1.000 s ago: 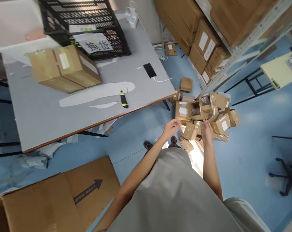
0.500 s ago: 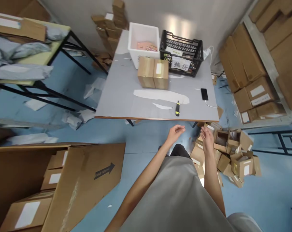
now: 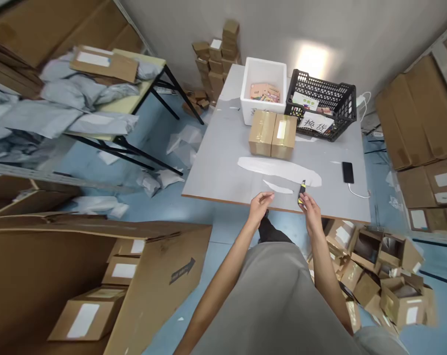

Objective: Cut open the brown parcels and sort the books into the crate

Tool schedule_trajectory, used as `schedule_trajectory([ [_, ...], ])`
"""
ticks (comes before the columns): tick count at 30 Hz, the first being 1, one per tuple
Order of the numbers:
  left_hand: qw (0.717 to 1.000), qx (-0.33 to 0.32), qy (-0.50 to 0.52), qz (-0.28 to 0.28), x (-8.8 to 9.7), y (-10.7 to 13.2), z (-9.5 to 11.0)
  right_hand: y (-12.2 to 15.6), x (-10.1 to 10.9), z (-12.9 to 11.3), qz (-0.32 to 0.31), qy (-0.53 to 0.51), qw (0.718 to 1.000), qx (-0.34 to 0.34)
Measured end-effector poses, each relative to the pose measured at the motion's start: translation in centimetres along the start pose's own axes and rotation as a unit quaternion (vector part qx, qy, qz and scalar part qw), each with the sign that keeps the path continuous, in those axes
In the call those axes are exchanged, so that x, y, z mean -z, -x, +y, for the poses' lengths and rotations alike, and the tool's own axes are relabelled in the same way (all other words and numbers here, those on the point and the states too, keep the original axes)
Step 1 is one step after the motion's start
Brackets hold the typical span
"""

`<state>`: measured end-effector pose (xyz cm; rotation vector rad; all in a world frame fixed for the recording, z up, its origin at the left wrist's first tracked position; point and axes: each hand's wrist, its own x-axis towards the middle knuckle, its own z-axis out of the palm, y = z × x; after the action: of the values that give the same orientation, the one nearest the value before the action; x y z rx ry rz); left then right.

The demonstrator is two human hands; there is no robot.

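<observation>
At the table's front edge, my right hand (image 3: 311, 213) has its thumb and fingers closed on the lower end of a black and yellow utility knife (image 3: 302, 191), which lies on the tabletop. My left hand (image 3: 259, 208) is held just off the same edge, fingers loosely curled, thumb a little apart, nothing in it. Beyond the hands lie a long white paper strip (image 3: 271, 167) and a smaller white scrap (image 3: 278, 187). Two taped cardboard boxes (image 3: 263, 133) stand side by side behind the strip.
A white bin (image 3: 247, 109) and a black plastic crate (image 3: 341, 123) stand at the table's back. A phone (image 3: 348, 172) on a cable lies right. Opened cartons (image 3: 400, 301) crowd the floor at right; a large carton (image 3: 164, 276) stands at left.
Both hands have come forward to the table edge as the body moved closer. My right hand has reached the knife. The view has swung left.
</observation>
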<state>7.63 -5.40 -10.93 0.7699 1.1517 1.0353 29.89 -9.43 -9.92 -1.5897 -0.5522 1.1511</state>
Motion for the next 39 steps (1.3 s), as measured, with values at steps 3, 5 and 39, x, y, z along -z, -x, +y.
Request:
schedule_trajectory([
  [3, 0.997, -0.022, -0.046, 0.058, 1.1, -5.3, 2.6, -3.8, -5.0, -0.6, -0.051, 0.034, 0.998, 0.010],
  [5, 0.990, -0.041, -0.093, 0.096, 1.4, -9.0, 4.1, -6.4, -8.2, -1.2, -0.087, 0.092, 0.991, 0.050],
  [39, 0.833, -0.067, -0.537, 0.118, 9.4, -24.8, 11.2, -22.1, -18.1, -2.6, -0.107, 0.378, 0.902, 0.177],
])
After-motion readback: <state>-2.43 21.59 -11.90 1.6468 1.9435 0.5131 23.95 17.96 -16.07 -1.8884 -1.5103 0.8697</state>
